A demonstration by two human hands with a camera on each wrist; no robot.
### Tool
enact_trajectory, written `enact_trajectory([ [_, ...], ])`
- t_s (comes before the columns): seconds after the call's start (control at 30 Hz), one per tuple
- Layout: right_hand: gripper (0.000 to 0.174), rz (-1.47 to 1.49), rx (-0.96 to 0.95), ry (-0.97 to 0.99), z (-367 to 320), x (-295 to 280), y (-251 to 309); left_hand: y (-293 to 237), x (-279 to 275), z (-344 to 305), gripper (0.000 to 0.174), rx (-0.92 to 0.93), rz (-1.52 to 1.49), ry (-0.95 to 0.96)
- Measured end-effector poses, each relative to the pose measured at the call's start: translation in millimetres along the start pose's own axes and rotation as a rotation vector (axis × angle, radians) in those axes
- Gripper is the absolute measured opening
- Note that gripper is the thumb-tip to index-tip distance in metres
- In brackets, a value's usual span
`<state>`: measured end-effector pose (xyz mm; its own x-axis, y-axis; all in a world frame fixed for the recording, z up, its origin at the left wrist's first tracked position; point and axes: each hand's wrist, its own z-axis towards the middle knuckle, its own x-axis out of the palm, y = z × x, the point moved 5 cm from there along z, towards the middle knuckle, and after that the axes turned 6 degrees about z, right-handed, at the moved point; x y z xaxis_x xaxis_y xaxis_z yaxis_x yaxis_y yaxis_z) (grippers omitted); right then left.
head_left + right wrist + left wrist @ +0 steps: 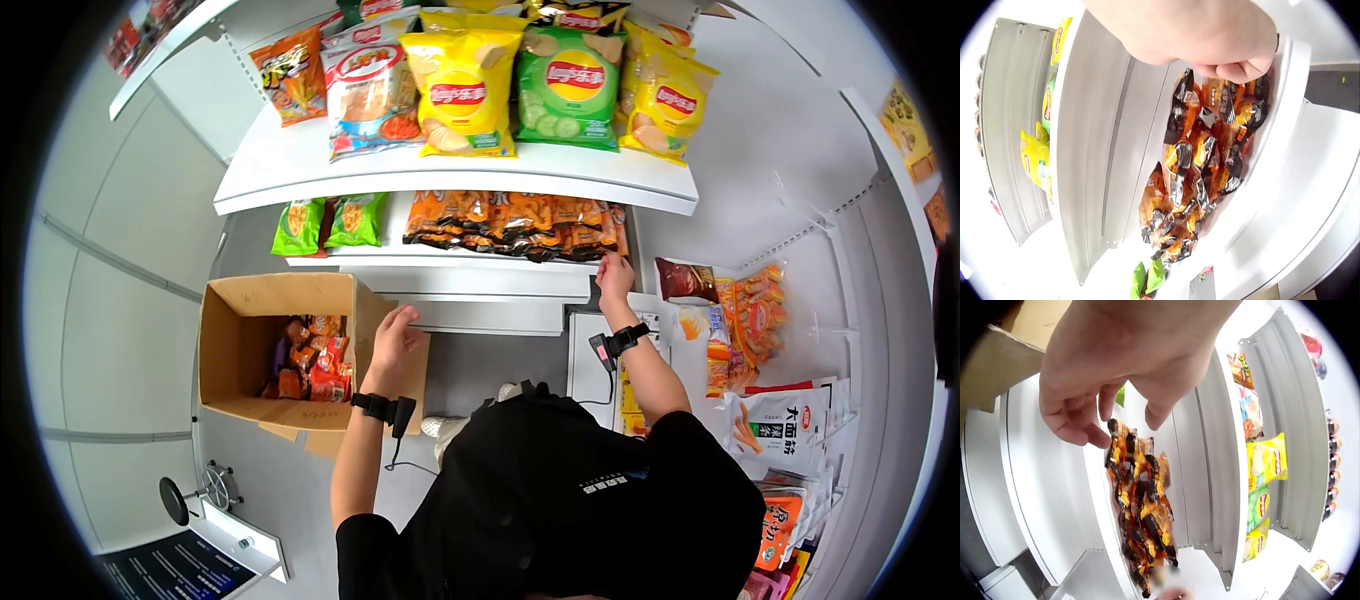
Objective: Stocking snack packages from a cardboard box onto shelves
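Note:
Orange-and-black snack packets lie in overlapping rows on the lower shelf. At the right end of these rows my right hand has its fingers curled and grips the edge of an end packet; the thumb is hidden in the right wrist view. My left hand holds nothing, its fingers loosely bent, in front of the shelf and beside the cardboard box. In the left wrist view, the packets appear beyond the left fingers. Red and orange small packs fill part of the box.
Above, a white shelf with chip bags juts out over the packets. Two green packs lie left on the lower shelf. Hanging snack bags line the right wall. A stool stands at the lower left.

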<state>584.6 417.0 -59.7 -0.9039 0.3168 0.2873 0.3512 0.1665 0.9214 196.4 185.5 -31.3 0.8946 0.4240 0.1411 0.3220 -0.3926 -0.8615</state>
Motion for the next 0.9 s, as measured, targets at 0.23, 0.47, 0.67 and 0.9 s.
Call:
enact_trajectory([
  [0.23,0.019,0.021,0.086,-0.025,-43.0,25.5,-38.8,17.2,-94.9,-23.0,0.035,-0.036,-0.12,-0.231],
  [0.47,0.02,0.019,0.199,0.059,-75.7,69.4,-61.8,60.4,-196.7,-48.3,0.024,-0.037,-0.229,-0.404],
  [0.67,0.023,-0.034,0.255,0.145,-99.7,112.5,-89.6,95.4,-271.2,-70.7,0.011,-0.017,-0.399,-0.576],
  [0.9,0.021,-0.068,0.333,0.298,-140.9,185.3,-117.7,100.3,-326.2,-94.5,0.013,0.008,-0.429,-0.71],
])
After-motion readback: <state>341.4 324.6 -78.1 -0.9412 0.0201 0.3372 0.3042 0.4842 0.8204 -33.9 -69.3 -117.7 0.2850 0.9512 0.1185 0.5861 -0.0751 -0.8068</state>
